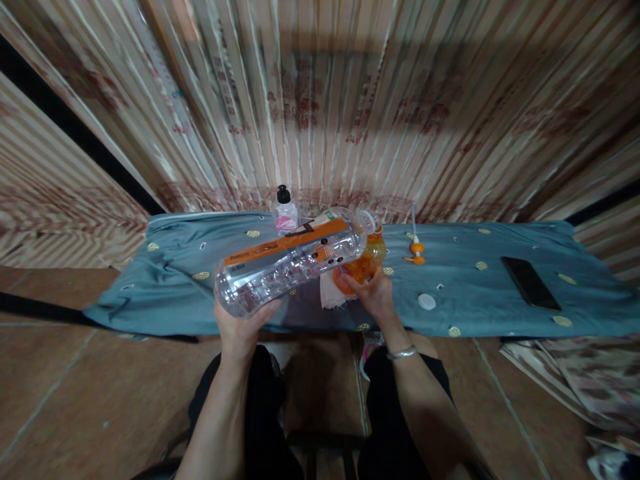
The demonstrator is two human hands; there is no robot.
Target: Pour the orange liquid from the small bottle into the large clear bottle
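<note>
**Wood-panel wall, low desk: big bottle tipped over small orange one**

Backdrop is stacked ribbed wood panels [320, 100] with red print. In front of them, a low desk under a blue-grey cloth [475, 300] with yellow motifs. Person sits at it, knees below the near edge.

Left hand [243, 327]: fingers clenched round the base of the big clear bottle [290, 263]. It lies near horizontal above the cloth at desk centre, orange label up, open mouth over the orange bottle [367, 260]. Can't tell if anything is flowing.

Right hand [373, 293]: fingers grasping the lower part of the orange bottle, which stands on a pale rag [330, 293] at mid-desk. Silver bracelet [403, 352] on that wrist.

Handling, my read:
- Big bottle: thin clear plastic, looks near empty, so light. Walls will flex if squeezed; smooth, so a bit slippery. The base grip leaves the neck swinging free; holding at the label band would be steadier.
- Orange bottle: small, light, easy to knock over. Best held low on the body.

Count:
- 3 bottles: big clear, orange, and a small black-capped bottle [285, 213] with a pink label, upright behind the big one
- 1 orange-and-white pump head [416, 250], loose on the cloth just right of the orange bottle
- 1 white cap [427, 302], loose, near the right hand
- 1 rag
- 1 black phone [531, 283], face up, well apart to the right
</note>
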